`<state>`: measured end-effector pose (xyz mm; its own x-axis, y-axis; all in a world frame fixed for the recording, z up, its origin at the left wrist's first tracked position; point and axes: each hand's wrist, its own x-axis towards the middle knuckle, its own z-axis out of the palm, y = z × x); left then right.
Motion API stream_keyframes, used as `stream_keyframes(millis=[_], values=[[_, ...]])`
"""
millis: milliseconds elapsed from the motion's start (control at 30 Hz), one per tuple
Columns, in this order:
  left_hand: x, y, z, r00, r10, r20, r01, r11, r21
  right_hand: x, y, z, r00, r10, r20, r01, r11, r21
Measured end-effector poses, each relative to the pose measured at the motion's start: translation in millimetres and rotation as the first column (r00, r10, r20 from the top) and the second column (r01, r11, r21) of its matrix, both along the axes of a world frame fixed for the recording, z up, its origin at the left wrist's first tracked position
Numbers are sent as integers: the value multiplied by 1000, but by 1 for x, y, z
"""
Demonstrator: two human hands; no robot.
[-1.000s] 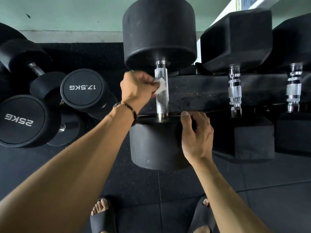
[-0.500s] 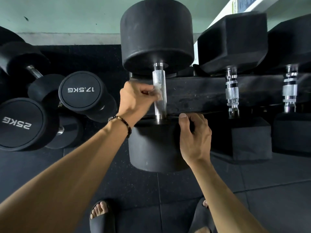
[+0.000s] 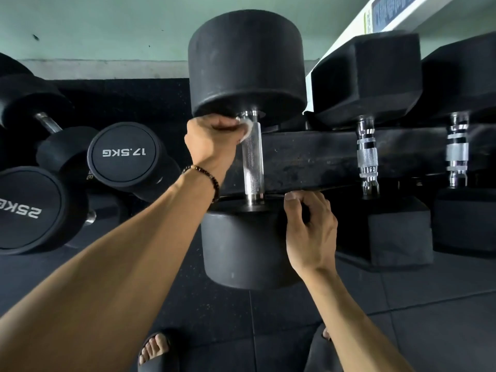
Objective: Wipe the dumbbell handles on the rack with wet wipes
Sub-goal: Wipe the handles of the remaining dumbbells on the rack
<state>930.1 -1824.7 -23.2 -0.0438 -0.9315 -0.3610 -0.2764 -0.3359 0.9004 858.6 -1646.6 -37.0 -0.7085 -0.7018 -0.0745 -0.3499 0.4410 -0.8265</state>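
While left hand (image 3: pixel 214 140) pinches the wipe (image 3: pixel 247 128) at handle (image 3: pixel 252 159) top, imo drag full length w/ right hand (image 3: pixel 308 229) curled, steadying near head (image 3: pixel 241 245).

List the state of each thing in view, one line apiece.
left hand: grips the wet wipe, pressing it to the top of the handle.
wet wipe: bunched against the handle.
handle: upright in view, mostly bare below the wipe.
right hand: fingers curled on the near dumbbell head, steadying it.
hex dumbbells: racked, untouched.
17.5KG dumbbell: on the floor.
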Motion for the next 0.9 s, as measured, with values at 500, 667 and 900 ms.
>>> stream_keyframes(millis=[500, 667, 900], values=[[6, 5, -15, 996, -6, -91, 20, 989, 148, 18, -1, 9, 999, 0, -47, 7, 990, 143], [28, 22, -13, 976, -207, -68, 216, 963, 164, 34, -5, 13, 985, -105, -138, 127, 978, 165], [41, 24, -25, 895, -417, 157, 371, 892, 256, 33, -6, 12, 982, -125, -139, 143, 981, 128]])
